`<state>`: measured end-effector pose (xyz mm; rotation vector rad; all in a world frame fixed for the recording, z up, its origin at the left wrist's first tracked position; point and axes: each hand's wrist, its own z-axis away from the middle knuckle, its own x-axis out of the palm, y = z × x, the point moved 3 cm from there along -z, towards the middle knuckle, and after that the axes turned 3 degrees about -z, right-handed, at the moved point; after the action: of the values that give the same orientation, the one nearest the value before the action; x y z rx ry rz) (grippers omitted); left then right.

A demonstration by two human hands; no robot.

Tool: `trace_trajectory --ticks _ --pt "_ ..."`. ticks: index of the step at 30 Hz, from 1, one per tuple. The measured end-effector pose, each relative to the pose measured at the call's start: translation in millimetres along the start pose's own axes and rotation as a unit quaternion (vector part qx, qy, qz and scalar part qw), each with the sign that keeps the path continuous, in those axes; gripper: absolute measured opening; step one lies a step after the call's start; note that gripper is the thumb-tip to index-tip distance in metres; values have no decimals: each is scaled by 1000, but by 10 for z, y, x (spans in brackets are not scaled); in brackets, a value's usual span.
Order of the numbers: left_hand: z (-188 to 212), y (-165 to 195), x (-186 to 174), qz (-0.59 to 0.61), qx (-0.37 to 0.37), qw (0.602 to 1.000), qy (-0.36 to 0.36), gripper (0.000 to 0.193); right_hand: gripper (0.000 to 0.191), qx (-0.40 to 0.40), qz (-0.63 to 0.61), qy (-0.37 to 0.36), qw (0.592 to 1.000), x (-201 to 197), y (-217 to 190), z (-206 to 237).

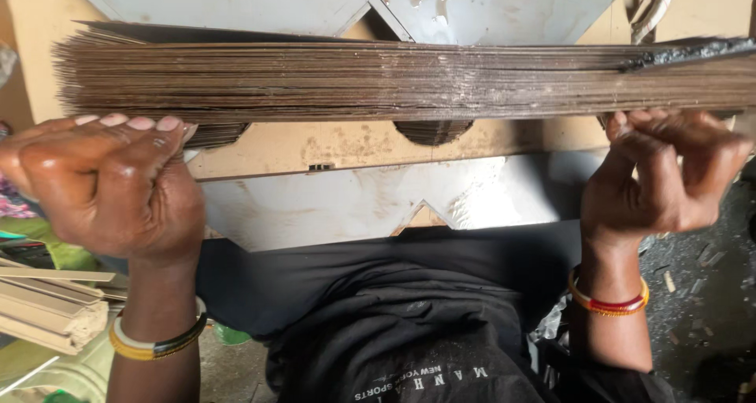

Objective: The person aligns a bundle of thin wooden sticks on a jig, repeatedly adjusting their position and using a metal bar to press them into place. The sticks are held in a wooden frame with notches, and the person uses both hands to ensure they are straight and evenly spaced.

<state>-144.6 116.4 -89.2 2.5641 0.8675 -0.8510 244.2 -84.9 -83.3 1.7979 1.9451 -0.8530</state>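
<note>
A thick stack of brown cardboard sheets (pixel 394 80) spans the view, its right end cut off by the frame. It hides part of the metal die plate (pixel 354 202) behind. The left hand (pixel 110 186) and right hand (pixel 669 178) curl closed under its bottom edge, fingertips hidden beneath.

stack of brown sheets (pixel 409 80): cut off by the frame edge at 3 o'clock.
right hand (pixel 665 174): fingertips hidden under the stack.
pile of boards (pixel 47 308): cut off at 9 o'clock.
metal plate (pixel 354 202): lower edge hidden behind the dark cloth (pixel 378 324).
</note>
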Motion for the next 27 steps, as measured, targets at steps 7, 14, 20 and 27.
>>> trace_trajectory --ticks 7,14,20,27 --pt "183 -97 83 18 4 1000 -2 16 21 4 -16 13 1000 54 132 124" --pt "186 -17 42 -7 19 1000 -4 13 20 -1 31 -30 999 -29 80 156" --pt "-27 106 2 -16 -24 999 -23 9 11 -13 103 -104 989 -109 -117 0" --pt "-2 1108 -42 118 2 956 -269 77 64 13 -98 -309 946 -109 -929 -253"
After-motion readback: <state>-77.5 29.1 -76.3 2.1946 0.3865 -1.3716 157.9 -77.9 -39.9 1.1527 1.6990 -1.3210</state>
